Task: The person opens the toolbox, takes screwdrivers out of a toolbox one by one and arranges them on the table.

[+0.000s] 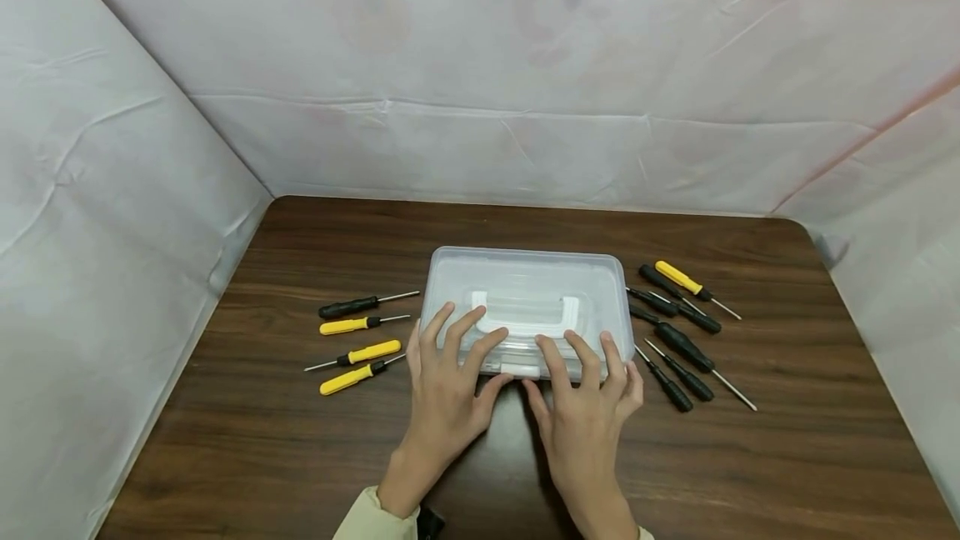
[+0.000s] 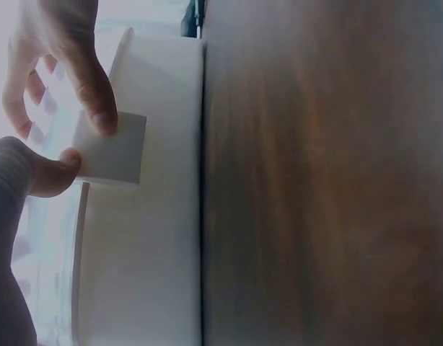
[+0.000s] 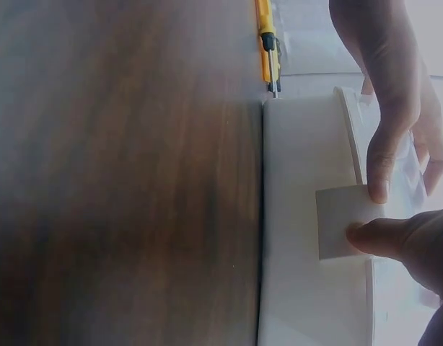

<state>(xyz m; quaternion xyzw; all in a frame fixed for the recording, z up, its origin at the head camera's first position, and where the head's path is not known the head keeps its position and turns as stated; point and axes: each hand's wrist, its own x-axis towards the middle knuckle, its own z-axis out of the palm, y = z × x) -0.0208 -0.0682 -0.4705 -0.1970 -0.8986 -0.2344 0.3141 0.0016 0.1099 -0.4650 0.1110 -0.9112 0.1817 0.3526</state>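
Note:
A clear plastic box (image 1: 528, 267) with its lid down sits in the middle of the table. A white handle (image 1: 525, 327) lies flat on top. My left hand (image 1: 446, 386) has its fingers spread over the left front of the lid, and my right hand (image 1: 587, 419) is spread the same way on the right. Both thumbs press on the pale latch (image 3: 340, 222) at the box's front, side by side in the wrist views. The left thumb (image 2: 55, 173) touches the latch's edge.
Left of the box lie a black screwdriver (image 1: 348, 307) and several yellow ones (image 1: 351, 326). On its right several black screwdrivers (image 1: 684, 347) and a yellow one (image 1: 678, 276) lie in a loose cluster. White sheeting (image 1: 525, 148) stands behind the brown table (image 1: 247, 457) and along both sides.

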